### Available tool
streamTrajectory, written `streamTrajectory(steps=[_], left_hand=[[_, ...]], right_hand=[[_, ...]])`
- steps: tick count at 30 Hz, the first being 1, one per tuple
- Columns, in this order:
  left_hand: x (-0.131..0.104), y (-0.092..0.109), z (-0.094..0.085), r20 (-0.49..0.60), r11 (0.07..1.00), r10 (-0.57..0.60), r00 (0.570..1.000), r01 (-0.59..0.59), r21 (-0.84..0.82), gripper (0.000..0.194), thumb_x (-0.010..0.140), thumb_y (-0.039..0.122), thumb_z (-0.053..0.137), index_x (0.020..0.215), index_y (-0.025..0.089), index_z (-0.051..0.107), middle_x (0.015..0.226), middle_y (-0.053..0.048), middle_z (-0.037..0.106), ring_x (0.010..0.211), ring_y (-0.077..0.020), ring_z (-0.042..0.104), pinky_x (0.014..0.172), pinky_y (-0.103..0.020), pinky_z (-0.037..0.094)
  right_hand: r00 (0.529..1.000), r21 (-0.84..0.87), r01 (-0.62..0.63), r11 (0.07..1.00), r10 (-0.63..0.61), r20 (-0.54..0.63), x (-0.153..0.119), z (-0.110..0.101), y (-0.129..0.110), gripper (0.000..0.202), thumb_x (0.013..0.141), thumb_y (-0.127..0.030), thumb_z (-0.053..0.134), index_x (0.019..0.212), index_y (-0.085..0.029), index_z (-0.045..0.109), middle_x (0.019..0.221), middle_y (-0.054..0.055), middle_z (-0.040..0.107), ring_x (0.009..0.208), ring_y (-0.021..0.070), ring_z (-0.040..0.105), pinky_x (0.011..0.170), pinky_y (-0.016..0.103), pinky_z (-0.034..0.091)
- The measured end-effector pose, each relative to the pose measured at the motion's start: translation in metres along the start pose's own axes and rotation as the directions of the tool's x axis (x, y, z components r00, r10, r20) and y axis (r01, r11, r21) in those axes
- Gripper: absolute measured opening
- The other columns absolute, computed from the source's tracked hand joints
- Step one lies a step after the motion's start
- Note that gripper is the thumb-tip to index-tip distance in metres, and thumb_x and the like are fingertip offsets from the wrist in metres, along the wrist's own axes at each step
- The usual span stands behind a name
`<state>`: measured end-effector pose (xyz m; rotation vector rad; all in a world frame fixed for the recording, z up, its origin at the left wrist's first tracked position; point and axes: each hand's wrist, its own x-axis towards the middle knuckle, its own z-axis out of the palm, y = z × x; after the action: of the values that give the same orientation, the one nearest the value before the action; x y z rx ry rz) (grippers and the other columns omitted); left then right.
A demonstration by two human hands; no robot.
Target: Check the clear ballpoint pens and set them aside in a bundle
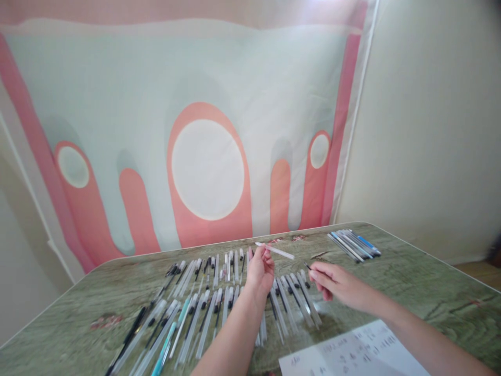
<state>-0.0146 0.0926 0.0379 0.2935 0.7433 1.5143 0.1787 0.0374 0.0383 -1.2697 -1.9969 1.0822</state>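
My left hand (pixel 261 267) is closed around one end of a translucent white pen barrel (pixel 281 253), which points to the right above the table. To its right, my right hand (pixel 332 280) pinches a small, thin, dark piece (pixel 307 266); its kind is too small to make out. A short gap separates that piece from the barrel's free end. Below my hands lies a row of pen parts (pixel 287 303), clear barrels with dark slim pieces and caps among them. My left forearm covers part of this row.
Another row of pen parts (pixel 215 269) lies farther back. Several blue, white and grey pens (pixel 354 245) lie side by side at the back right. A sheet of paper with writing (pixel 344 355) rests at the front. A printed cloth (pixel 152 78) hangs behind the wood-patterned table (pixel 426 292).
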Motion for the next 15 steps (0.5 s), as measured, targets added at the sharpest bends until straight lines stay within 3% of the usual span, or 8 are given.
streamTrajectory(steps=[3,7,15], left_hand=[[0.001,-0.002,0.0,0.021,1.0,-0.018,1.0,0.018,-0.011,0.017,0.072,0.015,0.062,0.072,0.015,0.045,0.053,0.007,0.041,0.036,0.0006,0.035,0.031,-0.008,0.028],[0.003,-0.006,-0.001,0.061,0.999,-0.04,0.997,0.042,-0.029,0.013,0.073,0.015,0.06,0.072,0.014,0.047,0.052,0.007,0.039,0.036,0.0007,0.034,0.03,-0.007,0.027],[0.001,-0.013,-0.003,0.081,0.999,-0.03,0.996,0.033,-0.031,0.009,0.073,0.013,0.06,0.071,0.011,0.052,0.057,0.004,0.049,0.041,-0.0004,0.042,0.034,-0.008,0.036]], right_hand=[[0.998,-0.061,-0.019,0.998,0.015,-0.068,0.001,0.0,0.0,0.03,0.086,-0.042,0.035,0.078,-0.019,0.052,0.055,-0.005,0.043,0.045,0.0089,0.041,0.042,0.019,0.031],[0.987,-0.195,0.042,0.98,-0.072,-0.146,0.001,-0.003,-0.007,0.027,0.084,-0.036,0.04,0.072,-0.018,0.056,0.053,-0.004,0.043,0.051,0.0099,0.04,0.048,0.02,0.031],[0.981,-0.299,0.052,0.953,-0.105,-0.163,0.002,-0.005,-0.002,0.031,0.083,-0.035,0.041,0.062,-0.018,0.056,0.056,-0.002,0.05,0.056,0.013,0.044,0.052,0.023,0.031]])
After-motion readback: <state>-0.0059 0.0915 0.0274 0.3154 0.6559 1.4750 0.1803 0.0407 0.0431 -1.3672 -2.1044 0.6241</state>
